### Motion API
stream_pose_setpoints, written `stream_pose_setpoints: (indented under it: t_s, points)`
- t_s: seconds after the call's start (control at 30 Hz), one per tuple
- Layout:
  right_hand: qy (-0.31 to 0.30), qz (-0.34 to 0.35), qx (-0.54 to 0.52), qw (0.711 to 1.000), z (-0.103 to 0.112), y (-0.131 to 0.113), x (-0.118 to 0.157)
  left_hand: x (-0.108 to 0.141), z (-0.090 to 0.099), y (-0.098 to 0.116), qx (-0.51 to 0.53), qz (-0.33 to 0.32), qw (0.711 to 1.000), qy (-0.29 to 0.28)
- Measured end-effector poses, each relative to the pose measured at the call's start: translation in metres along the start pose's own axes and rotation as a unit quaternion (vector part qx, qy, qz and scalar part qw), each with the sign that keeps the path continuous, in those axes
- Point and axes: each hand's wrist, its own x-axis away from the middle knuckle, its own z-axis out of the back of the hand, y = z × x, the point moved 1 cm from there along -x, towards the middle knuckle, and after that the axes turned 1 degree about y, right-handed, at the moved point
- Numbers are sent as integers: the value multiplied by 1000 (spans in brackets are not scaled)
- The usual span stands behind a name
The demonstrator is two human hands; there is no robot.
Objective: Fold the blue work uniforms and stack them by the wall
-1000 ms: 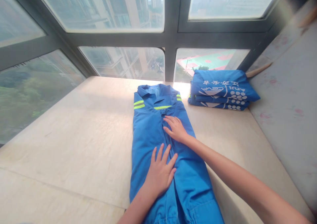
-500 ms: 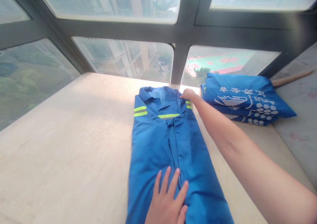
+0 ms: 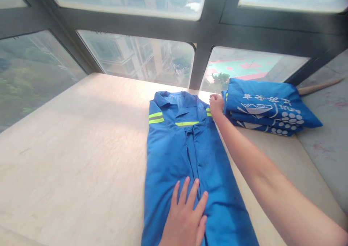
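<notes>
A blue work jacket (image 3: 171, 159) with yellow-green and grey reflective bands lies front up and lengthwise before me, its collar at the far end. My left hand (image 3: 186, 217) rests flat on its lower front, fingers spread across the front placket. Just right of the jacket's far shoulder is my right hand (image 3: 216, 103), fingers curled in. No cloth shows in them. It sits in the gap between the jacket and a stack of folded blue garments (image 3: 261, 101). The jacket's near end runs out of view.
The pale ledge (image 3: 76, 159) stretches left of the jacket. Windows in grey frames (image 3: 130, 24) border its far and left sides. White lettering marks the folded stack, and behind it a brown stick-like piece (image 3: 320, 87) leans toward a flowered wall (image 3: 326, 137).
My right hand has shifted right, off the jacket's shoulder and close to the folded stack. My left hand stays flat on the jacket. The view has tilted slightly.
</notes>
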Motion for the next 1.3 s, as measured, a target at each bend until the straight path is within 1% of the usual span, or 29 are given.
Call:
stream_pose_setpoints:
  t_s: [0.03, 0.07, 0.1, 0.13, 0.2, 0.27, 0.33, 0.4, 0.47, 0.63, 0.7, 0.77, 0.83, 0.93, 1.03, 1.13, 1.2, 1.3]
  points:
    - [36, -27, -30, 999, 1, 6, 15, 0, 2, 1, 5, 4, 1000, -5]
    - [59, -42, -47, 996, 1, 11, 31, 1, 3, 1, 9, 6, 1000, -9]
    - [68, -39, -53, 995, 0, 14, 48, 1, 4, 2, 11, 7, 1000, -13]
    - [63, -15, -51, 997, -1, 16, 64, 1, 5, 3, 12, 9, 1000, -17]
    - [41, 56, -19, 997, -3, 16, 92, 1, 6, 4, 13, 11, 1000, -22]
    - [7, 127, 41, 991, -3, 11, 110, 1, 7, 5, 13, 13, 1000, -24]
    - [-33, 174, 104, 979, -1, 6, 119, 1, 7, 6, 14, 15, 1000, -22]
    - [-58, 194, 146, 968, 1, 4, 120, 0, 7, 6, 14, 15, 1000, -18]
    - [-67, 204, 161, 963, 2, 6, 118, 0, 7, 6, 13, 15, 1000, -15]
    - [-66, 197, 160, 965, 3, 12, 117, -1, 5, 6, 6, 9, 1000, -18]
    - [-48, 201, 157, 966, 6, 10, 124, -1, 5, 6, 5, 7, 1000, -16]
    - [-30, 224, 148, 963, 10, 5, 139, 0, 4, 6, 5, 8, 1000, -14]
    - [-28, 249, 134, 959, 16, 1, 165, 0, 3, 6, 4, 9, 1000, -10]
    - [-55, 269, 114, 955, 27, 2, 217, 0, 1, 7, 3, 6, 1000, 4]
    - [-110, 300, 105, 942, 45, 10, 268, 0, 1, 8, 4, 4, 1000, 14]
    - [-156, 321, 97, 929, 70, 21, 312, -1, 1, 8, 19, 11, 1000, 17]
    - [-160, 321, 86, 929, 87, 28, 338, -3, 1, 7, 37, 23, 999, 26]
    - [-142, 329, 60, 932, 110, 39, 375, -3, 4, 4, 76, 49, 994, 58]
